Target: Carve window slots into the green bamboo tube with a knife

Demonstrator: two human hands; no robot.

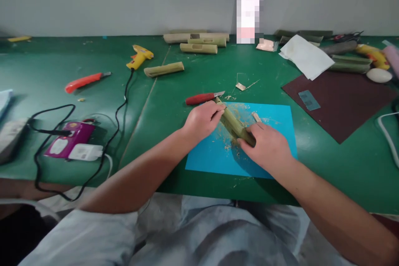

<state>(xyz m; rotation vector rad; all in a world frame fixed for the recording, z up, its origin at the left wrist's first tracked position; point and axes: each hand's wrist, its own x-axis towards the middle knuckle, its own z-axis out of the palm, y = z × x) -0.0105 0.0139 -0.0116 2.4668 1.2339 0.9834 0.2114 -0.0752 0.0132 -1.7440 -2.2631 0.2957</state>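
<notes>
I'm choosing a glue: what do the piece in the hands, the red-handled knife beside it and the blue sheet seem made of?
Held piece: looks like bamboo, being smooth, greenish and rounded.
Knife: red handle with a slight shine, plastic or painted wood; thin grey blade, probably metal.
Blue sheet: probably paper or thin card, being matte, flat and thin-edged.

A small craft workshop, or a similar handwork space, indicated by a long green worktop (pixel 162 116) set against a plain wall (pixel 93 0). Characteristic features are cut bamboo sections (pixel 198 49), a yellow glue gun (pixel 139 57), a red-handled knife (pixel 200 99), an orange-red cutter (pixel 84 84), and pale shavings (pixel 229 146) scattered around a bamboo piece (pixel 233 121) on blue sheeting (pixel 202 160).
</notes>
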